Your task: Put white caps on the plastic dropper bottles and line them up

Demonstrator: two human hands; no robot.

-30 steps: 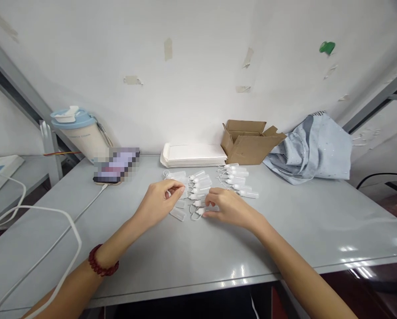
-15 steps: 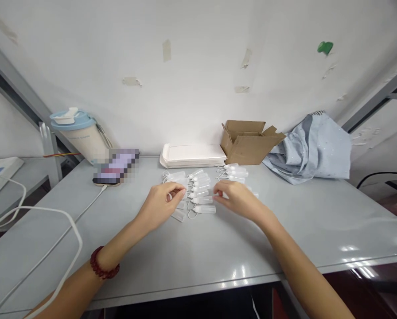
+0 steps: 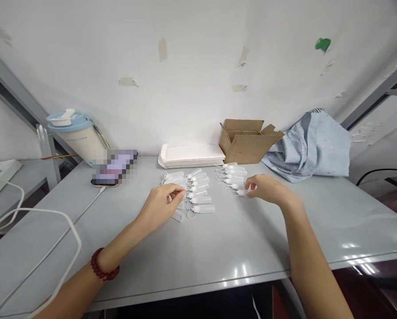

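Small translucent plastic squeeze bottles with white tips and thin looped cords lie in three columns on the grey table. My left hand [image 3: 165,201] rests over the left column [image 3: 174,176], thumb and fingertips pressed together. Anything in that pinch is hidden, and the hand covers part of the column. The middle column of bottles [image 3: 199,188] lies between my hands. At the right column, my right hand [image 3: 263,188] has its thumb and fingers closed around the end of the nearest squeeze bottle [image 3: 241,192], which lies flat with its tip to the left.
Behind the bottles are a stack of white envelopes [image 3: 192,155] and an open cardboard box [image 3: 247,148]. Blue-grey cloth [image 3: 313,150] lies at the right. Leftward are a phone [image 3: 115,167] on a white cable [image 3: 85,208] and a blue-lidded cup [image 3: 82,139].
My right hand has moved right, from beside the middle column to the nearest bottle of the right column. My left hand has stayed nearly still. The view has shifted slightly.
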